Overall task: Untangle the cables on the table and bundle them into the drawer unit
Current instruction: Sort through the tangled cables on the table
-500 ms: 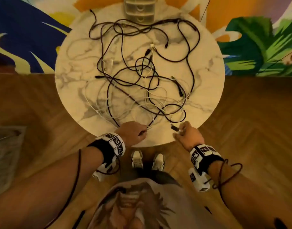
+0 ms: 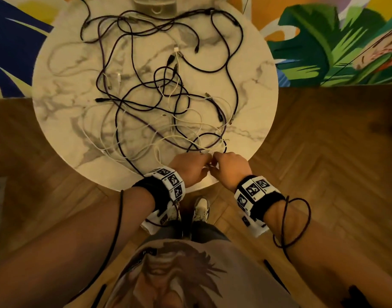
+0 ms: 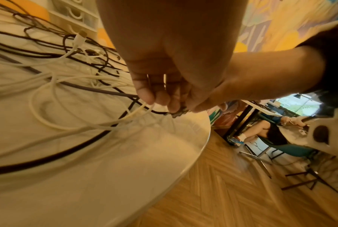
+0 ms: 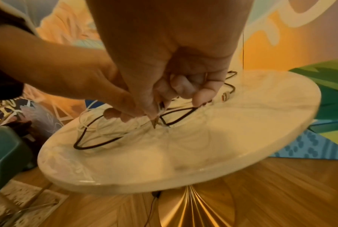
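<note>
Head view: round marble counter (image 2: 64,121) carries one loose tangle of dark and white cables (image 2: 168,101), spread from the far rim to the near edge. Drawer unit (image 2: 155,5) stands at the far rim, only partly in frame, no cable in it that I can see.

Change from half a second ago: the two hands were apart at the near edge, each on its own strand. Now left hand (image 2: 188,167) and right hand (image 2: 230,167) meet, fingertips touching over the same spot. The tangle itself looks unmoved. Judgement: one cable end is being passed or worked free between the hands; untangling has barely begun, bundling not started.

Left wrist view adds what the head view hides: left hand fingers curled, pinching a dark cable end (image 3: 176,113) just above the counter, with white strands running under the fingertips. It also shows the drawer fronts, which appear closed, though they are blurred.

Right wrist view: right hand (image 4: 164,101) clenched on thin strands, dark and white together; which single cable it holds, cannot tell. A small plug (image 4: 225,96) lies on the counter just beyond it.
</note>
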{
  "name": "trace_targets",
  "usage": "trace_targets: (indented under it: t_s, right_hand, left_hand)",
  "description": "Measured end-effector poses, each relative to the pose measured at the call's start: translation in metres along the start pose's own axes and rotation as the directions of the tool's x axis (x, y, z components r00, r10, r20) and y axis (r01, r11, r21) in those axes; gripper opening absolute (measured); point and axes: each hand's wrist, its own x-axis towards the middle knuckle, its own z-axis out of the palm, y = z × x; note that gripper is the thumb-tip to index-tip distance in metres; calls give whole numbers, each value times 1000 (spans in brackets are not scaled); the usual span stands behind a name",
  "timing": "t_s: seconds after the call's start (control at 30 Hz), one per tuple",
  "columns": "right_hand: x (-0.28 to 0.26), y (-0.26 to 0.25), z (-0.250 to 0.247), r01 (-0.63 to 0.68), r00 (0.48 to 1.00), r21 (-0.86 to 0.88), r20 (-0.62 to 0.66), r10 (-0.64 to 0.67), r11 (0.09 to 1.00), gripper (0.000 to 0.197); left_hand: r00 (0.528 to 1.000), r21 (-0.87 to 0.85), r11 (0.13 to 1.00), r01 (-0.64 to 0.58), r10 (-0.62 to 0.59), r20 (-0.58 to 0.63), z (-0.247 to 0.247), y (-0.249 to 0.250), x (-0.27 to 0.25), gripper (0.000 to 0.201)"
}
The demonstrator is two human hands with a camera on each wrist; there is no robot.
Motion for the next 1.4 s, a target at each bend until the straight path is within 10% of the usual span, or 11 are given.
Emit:
trace_targets:
  t_s: [0.2, 0.47, 0.73, 1.0, 1.07, 1.13, 1.2, 1.4]
  right_hand:
    - [-2, -6, -19, 115, 978, 107, -184, -94, 988, 19]
    - [-4, -22, -40, 296, 931, 373, -320, -177, 880, 17]
    - [-3, -32, -48, 340, 891, 458, -435, -127, 821, 43]
    - [6, -36, -47, 521, 736, 335, -642, -215, 785, 26]
    - [7, -40, -57, 515, 754, 421, -636, -162, 747, 26]
    - [5, -45, -72, 473, 800, 573, -598, -53, 669, 26]
    - [6, -45, -87, 428, 820, 697, -567, 78, 575, 22]
    - [19, 18, -83, 199, 716, 881, -430, 550, 430, 22]
  left_hand:
    - [994, -41, 994, 98, -100, -49, -4, -15, 5, 26]
    - [963, -497, 868, 26, -154, -220, -11, -12, -8, 21]
    - [862, -443, 886, -138, -113, -495, -27, -3, -18, 15]
    - [908, -645, 747, 159, -368, -202, -35, 29, 3, 28]
    - [827, -508, 767, 392, -536, -170, -29, 37, 14, 27]
    - [954, -711, 654, 260, -286, 87, -19, 24, 16, 26]
    - [963, -726, 639, 253, -98, 250, -22, 2, 7, 24]
    - [923, -707, 681, 191, -370, -107, -63, -29, 7, 27]
